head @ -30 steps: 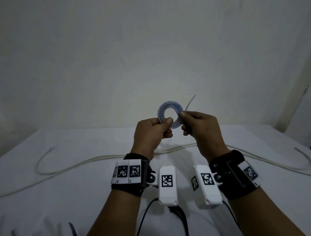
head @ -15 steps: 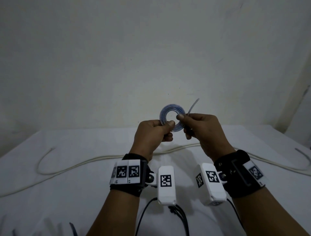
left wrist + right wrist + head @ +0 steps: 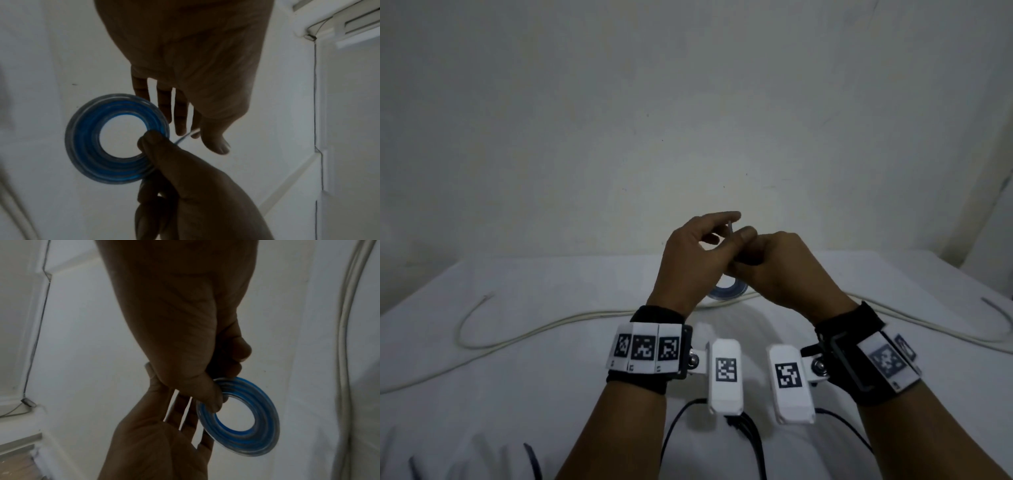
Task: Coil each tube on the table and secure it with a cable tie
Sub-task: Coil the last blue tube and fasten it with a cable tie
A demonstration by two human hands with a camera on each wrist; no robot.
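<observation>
Over the white cloth-covered table (image 3: 482,394) and its long cream uncoiled tube (image 3: 578,321), the right hand (image 3: 185,321) is pinching the small blue-and-clear coiled tube (image 3: 82,138) by its rim while the left hand (image 3: 195,56), fingers straight and loose beside the coil, is meeting the thin pale cable-tie tail (image 3: 185,137), so this looks like the cinching step, and next it needs a firm pinch and pull.

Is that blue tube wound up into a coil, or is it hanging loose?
Wound up. The blue tube forms a flat ring of stacked turns, pinched by the right hand; one short end sticks out near the open left hand.
</observation>
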